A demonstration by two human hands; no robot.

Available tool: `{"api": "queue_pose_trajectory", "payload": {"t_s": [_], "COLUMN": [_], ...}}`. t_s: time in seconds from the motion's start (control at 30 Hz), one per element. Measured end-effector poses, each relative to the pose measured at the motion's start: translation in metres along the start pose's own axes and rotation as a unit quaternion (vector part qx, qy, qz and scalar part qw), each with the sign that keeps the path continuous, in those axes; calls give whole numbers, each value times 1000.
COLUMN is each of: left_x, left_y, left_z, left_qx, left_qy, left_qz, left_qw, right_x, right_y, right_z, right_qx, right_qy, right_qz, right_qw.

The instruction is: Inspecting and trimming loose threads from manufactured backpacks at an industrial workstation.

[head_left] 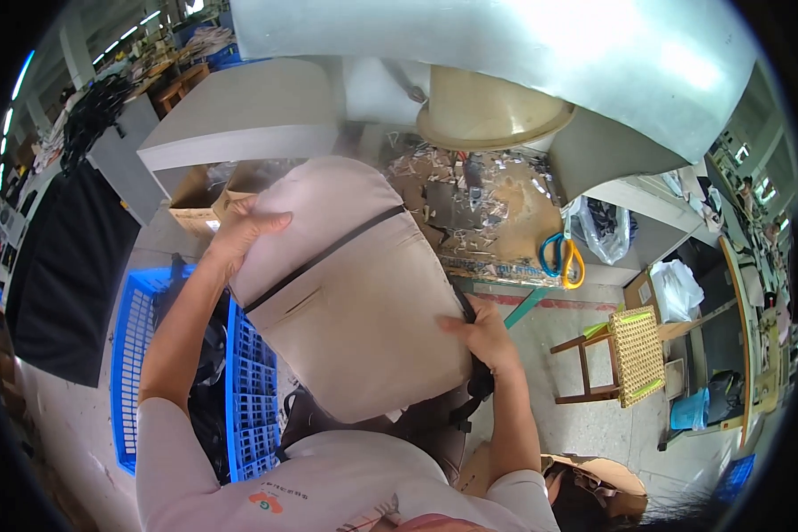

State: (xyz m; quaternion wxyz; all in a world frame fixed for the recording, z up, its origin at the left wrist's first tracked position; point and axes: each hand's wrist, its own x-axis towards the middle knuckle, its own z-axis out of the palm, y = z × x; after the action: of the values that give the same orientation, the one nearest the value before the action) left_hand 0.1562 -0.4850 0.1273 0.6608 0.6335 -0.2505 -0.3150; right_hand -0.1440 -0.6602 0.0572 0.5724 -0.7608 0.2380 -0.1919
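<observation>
The left grip (241,234), a bare hand, is closed on the upper left edge of a pale beige fabric piece (363,324), with the thumb lying on its face. The right grip (485,337) is closed on the lower right edge, the thumb also on top; the fingers behind are hidden. The fabric piece is held tilted in front of the person's body, over the lap. A black band (328,256) crosses it at a slant, and beside this band is a short slit. At the left, partly behind the left forearm, stands a blue plastic crate (253,399) with dark things inside. Beyond the fabric piece is a bench (530,229) covered with small scraps. At its right corner are scissors (576,269) with blue and orange handles. Farther right stands a stool (640,355) with a woven seat.
</observation>
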Motion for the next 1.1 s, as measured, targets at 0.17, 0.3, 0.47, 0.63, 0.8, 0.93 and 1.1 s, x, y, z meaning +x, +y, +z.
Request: {"api": "queue_pose_trajectory", "payload": {"t_s": [0.17, 0.3, 0.47, 0.63, 0.8, 0.93, 1.1], "left_x": [26, 43, 54, 57, 55, 45, 35], "left_y": [12, 10, 14, 12, -1, 4, 5], "left_z": [31, 41, 56, 59, 59, 72, 76], "left_qx": [101, 103, 113, 137, 146, 137, 126], "left_qy": [-9, -16, -24, -33, -42, -70, -91], "left_qz": [46, 56, 53, 41, 46, 36, 43], "left_qw": [994, 993, 992, 989, 987, 988, 987], "right_x": [9, 15, 17, 15, 7, -2, -12], "right_y": [-15, -13, -20, -11, -7, 1, 0], "right_z": [-27, -42, -56, -59, -57, -60, -58], "right_qx": [117, 128, 156, 136, 126, 139, 128], "right_qy": [17, 31, 23, 25, 34, 38, 61], "right_qz": [77, 77, 86, 77, 96, 73, 88], "right_qw": [990, 988, 984, 987, 987, 987, 986]}}
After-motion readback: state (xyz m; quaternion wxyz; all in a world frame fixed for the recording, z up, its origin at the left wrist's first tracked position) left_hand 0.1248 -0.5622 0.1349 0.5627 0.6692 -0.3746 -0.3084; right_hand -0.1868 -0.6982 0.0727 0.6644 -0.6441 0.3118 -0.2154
